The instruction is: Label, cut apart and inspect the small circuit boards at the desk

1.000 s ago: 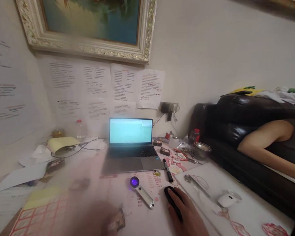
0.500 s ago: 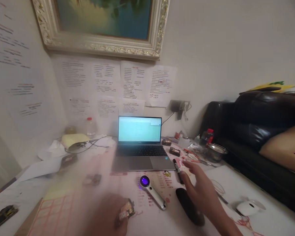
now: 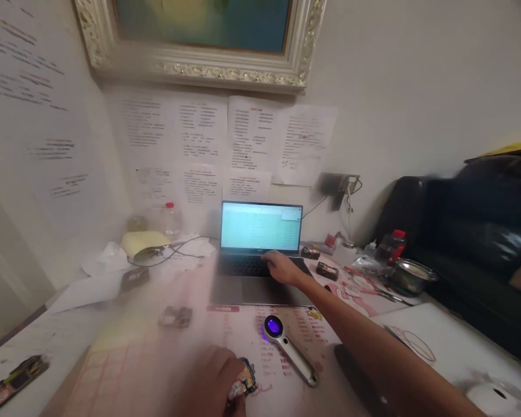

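Note:
My right hand (image 3: 282, 267) is stretched forward over the keyboard of the open laptop (image 3: 260, 255), its fingers resting on the keys and holding nothing. The laptop screen glows pale blue. At the bottom edge my left hand (image 3: 215, 382) is curled round a small circuit board (image 3: 243, 382) with coloured parts. A silver torch with a lit purple head (image 3: 286, 347) lies on the pink sheet between my two arms. The black mouse (image 3: 351, 376) lies mostly hidden under my right forearm.
Printed sheets cover the wall under a gilt picture frame (image 3: 208, 63). A yellow pad, cables and a bottle (image 3: 171, 219) lie left of the laptop. A steel bowl (image 3: 410, 275), red-capped bottle and small tools stand right. A black sofa (image 3: 481, 243) is beyond; a white mouse (image 3: 497, 397) sits lower right.
My right hand has left the black mouse and reached forward onto the laptop keyboard. The view has turned left, so the person on the sofa has nearly gone from sight.

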### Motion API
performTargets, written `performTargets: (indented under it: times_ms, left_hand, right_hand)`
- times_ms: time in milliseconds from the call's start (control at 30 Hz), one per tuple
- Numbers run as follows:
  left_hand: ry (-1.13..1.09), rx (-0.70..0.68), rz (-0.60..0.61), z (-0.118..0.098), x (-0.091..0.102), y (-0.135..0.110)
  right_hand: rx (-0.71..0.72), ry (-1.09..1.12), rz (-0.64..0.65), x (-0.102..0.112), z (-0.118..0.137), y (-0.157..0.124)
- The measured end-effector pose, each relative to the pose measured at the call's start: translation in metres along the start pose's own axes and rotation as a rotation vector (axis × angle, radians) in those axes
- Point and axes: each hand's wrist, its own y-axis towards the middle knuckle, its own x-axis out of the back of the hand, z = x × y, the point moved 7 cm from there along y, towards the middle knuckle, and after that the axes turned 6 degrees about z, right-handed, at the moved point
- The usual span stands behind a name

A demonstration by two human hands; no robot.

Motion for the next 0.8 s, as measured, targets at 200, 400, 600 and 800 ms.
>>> performTargets:
  times_ms: [200,400,600,800]
  left_hand:
    - [0.058,-0.022,0.034,0.003,-0.008,-0.002]
    - [0.095,-0.012,0.061,0.001,-0.011,-0.002]
    - [0.093,-0.037,0.049,0.004,-0.013,-0.003]
    - [0.060,-0.034,0.019,0.009,-0.010,-0.001]
  right_hand:
    - [-0.022,-0.112,0.028,-0.013,0.008,0.026]
    - [-0.122,-0.228,0.004,-0.009,-0.003,0.026]
    - [-0.117,-0.248,0.025,-0.012,0.006,0.023]
    - [-0.121,-0.192,-0.071,0.026,0.018,0.006]
